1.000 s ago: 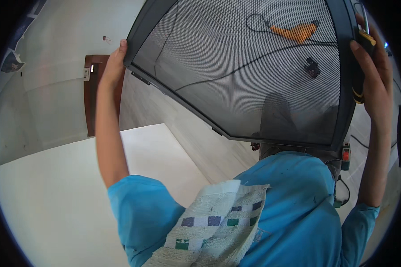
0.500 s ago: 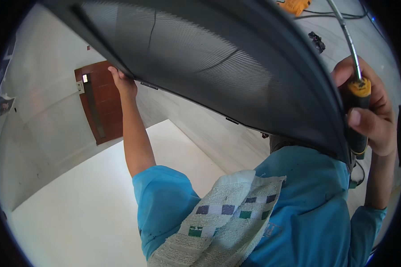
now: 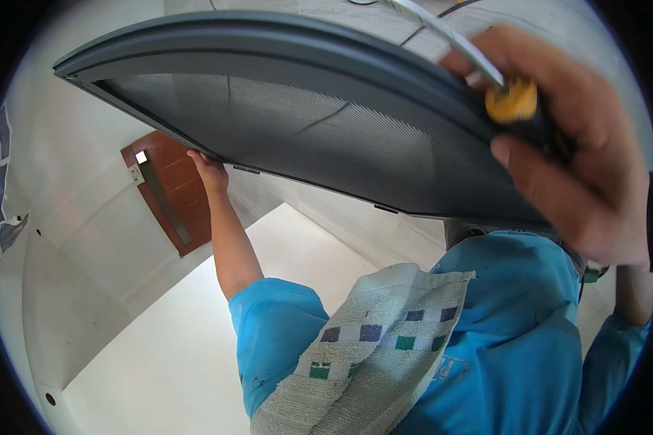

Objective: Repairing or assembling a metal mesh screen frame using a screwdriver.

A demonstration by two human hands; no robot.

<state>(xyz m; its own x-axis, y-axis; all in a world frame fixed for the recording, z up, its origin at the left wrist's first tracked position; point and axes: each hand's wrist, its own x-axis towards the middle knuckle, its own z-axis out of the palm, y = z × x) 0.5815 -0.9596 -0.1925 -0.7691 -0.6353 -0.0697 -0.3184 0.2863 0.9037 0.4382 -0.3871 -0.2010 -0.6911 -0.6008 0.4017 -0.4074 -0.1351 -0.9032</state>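
Since half a second ago, the right hand [image 3: 591,138] has swung inward, bringing the screwdriver [image 3: 512,100] in front of the right end of the mesh screen [image 3: 283,119], whose curved edge has dropped fully into view. Right fingers are wrapped around the yellow-and-black handle, with the metal shaft pointing up and to the left; blur hides whether they also touch the screen. At the lower left edge of the screen, the left hand [image 3: 210,172] is clamped on the dark frame. The screen sits tilted in front of the person's body, above the blue shirt [image 3: 515,290]. A checked towel [image 3: 384,348] hangs over that shirt. Farther left are a white flat surface [image 3: 159,362] and a brown door [image 3: 175,196].
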